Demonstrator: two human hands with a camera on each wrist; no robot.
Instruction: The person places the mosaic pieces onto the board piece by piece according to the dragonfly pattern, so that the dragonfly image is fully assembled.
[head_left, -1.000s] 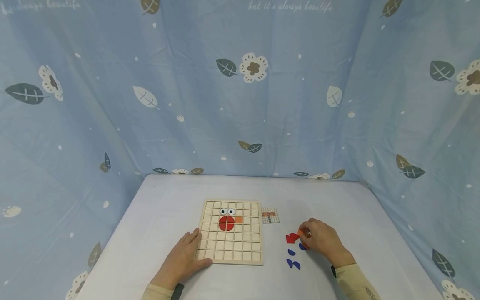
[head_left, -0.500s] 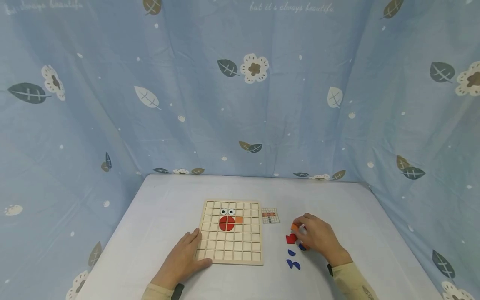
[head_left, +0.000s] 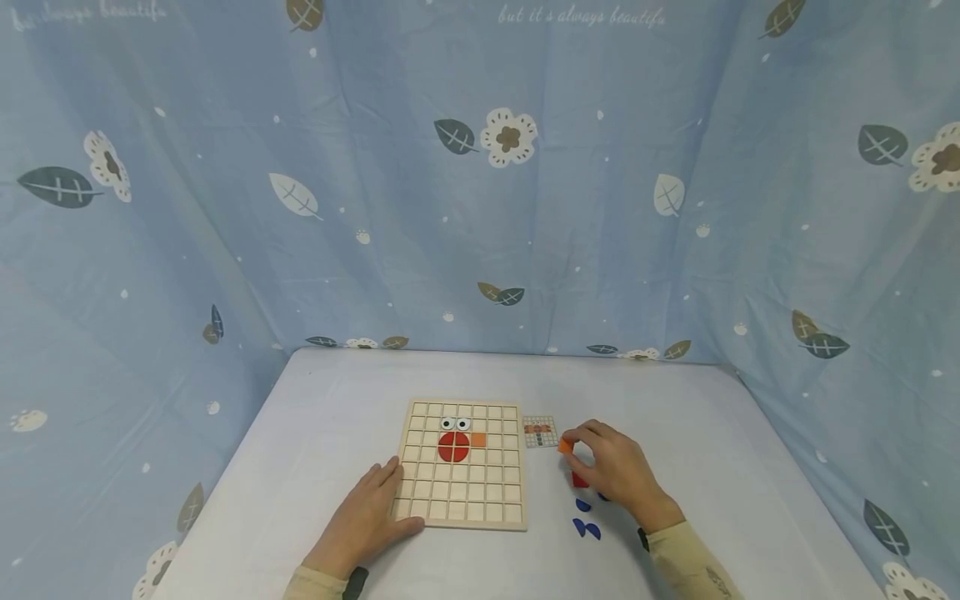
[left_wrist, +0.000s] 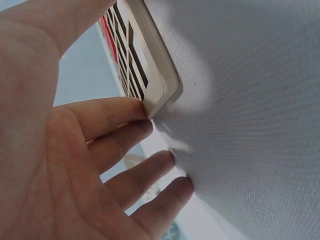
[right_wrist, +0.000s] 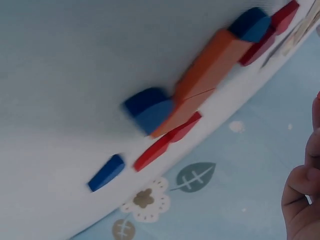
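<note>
One blue curtain (head_left: 390,242) hangs behind the white bench (head_left: 660,404), where the wooden grid board (head_left: 480,490) lies abt. in the middle. L. hand (head_left: 363,512) rests at its near left corner, fingers apart. R. hand (head_left: 618,471) has its fingers clamped on an orange piece (head_left: 565,447), just beside the pattern card (head_left: 540,432), which lies in between hand and board. Red disc (head_left: 456,449), orange square (head_left: 477,439) and two eyes (head_left: 447,423) are set, so I judge approx. half done. More orange pcs (right_wrist: 215,65), red pcs (head_left: 579,480) and blue pcs (head_left: 583,505) prob. wait, some hidden by R. hand.
</note>
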